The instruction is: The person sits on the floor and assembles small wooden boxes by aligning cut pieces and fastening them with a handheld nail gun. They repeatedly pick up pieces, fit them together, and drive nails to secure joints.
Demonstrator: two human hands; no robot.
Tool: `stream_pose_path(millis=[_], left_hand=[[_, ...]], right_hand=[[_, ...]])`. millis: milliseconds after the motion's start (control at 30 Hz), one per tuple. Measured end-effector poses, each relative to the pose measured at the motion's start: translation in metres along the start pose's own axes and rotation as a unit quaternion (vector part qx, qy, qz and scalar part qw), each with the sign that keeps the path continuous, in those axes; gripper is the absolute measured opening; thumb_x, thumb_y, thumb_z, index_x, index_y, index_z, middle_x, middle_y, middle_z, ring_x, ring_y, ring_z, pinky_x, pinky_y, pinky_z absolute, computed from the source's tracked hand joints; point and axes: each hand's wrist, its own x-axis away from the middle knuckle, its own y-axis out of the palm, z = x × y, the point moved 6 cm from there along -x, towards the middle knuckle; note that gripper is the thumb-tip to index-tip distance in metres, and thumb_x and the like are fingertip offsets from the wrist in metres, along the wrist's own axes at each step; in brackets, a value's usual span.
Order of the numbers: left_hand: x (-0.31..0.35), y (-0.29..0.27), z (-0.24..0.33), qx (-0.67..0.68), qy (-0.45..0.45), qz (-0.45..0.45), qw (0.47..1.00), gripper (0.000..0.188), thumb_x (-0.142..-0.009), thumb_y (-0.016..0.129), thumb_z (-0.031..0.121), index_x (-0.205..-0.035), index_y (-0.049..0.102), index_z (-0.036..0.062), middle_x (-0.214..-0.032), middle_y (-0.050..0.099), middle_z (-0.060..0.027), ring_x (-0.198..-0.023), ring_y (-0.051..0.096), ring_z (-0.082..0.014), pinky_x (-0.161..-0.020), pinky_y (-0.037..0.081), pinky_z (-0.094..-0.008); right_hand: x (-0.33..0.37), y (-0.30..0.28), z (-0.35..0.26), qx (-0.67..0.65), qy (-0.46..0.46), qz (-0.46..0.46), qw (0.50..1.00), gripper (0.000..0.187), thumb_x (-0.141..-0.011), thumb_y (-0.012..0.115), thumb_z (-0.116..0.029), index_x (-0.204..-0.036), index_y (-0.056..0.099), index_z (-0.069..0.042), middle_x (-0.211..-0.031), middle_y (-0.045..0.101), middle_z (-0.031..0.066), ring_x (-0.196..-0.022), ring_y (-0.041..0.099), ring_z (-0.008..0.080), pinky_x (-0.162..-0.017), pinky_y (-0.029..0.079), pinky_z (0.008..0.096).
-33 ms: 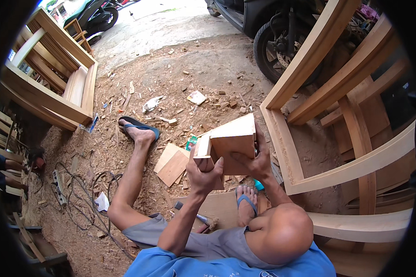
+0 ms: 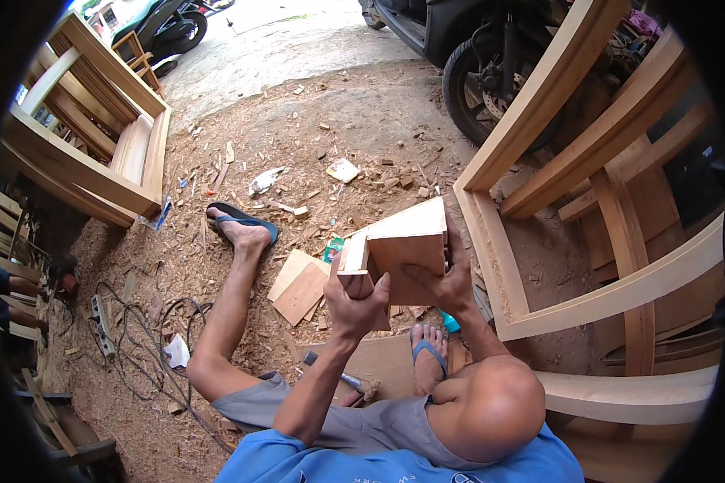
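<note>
I hold a small box-like wooden piece (image 2: 409, 251), made of flat panels joined at angles, up in front of my knees. My left hand (image 2: 354, 304) is closed round its near left end, the thumb along the edge. My right hand (image 2: 447, 282) grips its right side, thumb against the brown inner face and fingers behind the panel, partly hidden. Below my hands, a flat board (image 2: 391, 362) lies on the ground next to my right foot. A tool with a dark end and a metallic part (image 2: 350, 380) rests by my lap; its kind is unclear.
Plywood offcuts (image 2: 302, 291) lie on ground strewn with shavings. Large wooden frames (image 2: 491, 241) stand at right, another frame (image 2: 157, 157) at far left. A black cable (image 2: 141, 346) and power strip (image 2: 103, 326) lie at left. A parked motorbike (image 2: 467, 88) stands behind.
</note>
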Motion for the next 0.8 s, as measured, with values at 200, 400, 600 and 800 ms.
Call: stream_pose_path(millis=[200, 400, 600, 800], left_hand=[[-0.003, 0.004, 0.005, -0.019, 0.007, -0.031, 0.999, 0.059, -0.074, 0.078, 0.008, -0.123, 0.049, -0.0083, -0.103, 0.065, -0.0140, -0.090, 0.064, -0.0169, -0.079, 0.054, -0.0311], [-0.002, 0.017, 0.000, 0.125, 0.016, 0.013, 0.992, 0.041, -0.093, 0.064, 0.006, -0.130, 0.047, -0.0012, -0.119, 0.062, -0.0115, -0.110, 0.060, -0.0181, -0.095, 0.048, -0.0306], [-0.010, 0.023, -0.031, 0.129, -0.132, -0.024, 0.983, 0.051, -0.089, 0.070, 0.008, -0.131, 0.042, -0.0011, -0.116, 0.063, -0.0140, -0.108, 0.062, -0.0210, -0.090, 0.055, -0.0347], [0.008, 0.031, -0.072, 0.305, -0.318, -0.077, 0.894, 0.051, -0.096, 0.061, 0.018, -0.137, 0.034, 0.0029, -0.123, 0.056, -0.0138, -0.109, 0.062, -0.0291, -0.093, 0.055, -0.0490]], right_hand=[[-0.003, -0.006, -0.012, -0.027, -0.071, 0.050, 0.996, 0.107, -0.067, 0.089, -0.015, -0.149, 0.022, 0.001, -0.131, 0.050, 0.0170, -0.123, 0.053, 0.0268, -0.101, 0.046, 0.0384], [0.013, -0.018, -0.043, 0.293, -0.230, 0.181, 0.910, 0.107, -0.065, 0.090, -0.029, -0.146, 0.027, 0.001, -0.116, 0.048, 0.0162, -0.102, 0.054, 0.0312, -0.086, 0.046, 0.0427], [-0.006, -0.013, -0.087, 0.502, -0.243, 0.132, 0.820, 0.097, -0.068, 0.081, -0.055, -0.142, 0.045, -0.004, -0.109, 0.054, 0.0134, -0.095, 0.055, 0.0292, -0.084, 0.042, 0.0439], [-0.064, 0.001, -0.086, 0.460, -0.066, -0.215, 0.859, 0.094, -0.074, 0.080, -0.037, -0.150, 0.033, -0.008, -0.131, 0.053, 0.0212, -0.122, 0.051, 0.0359, -0.108, 0.036, 0.0474]])
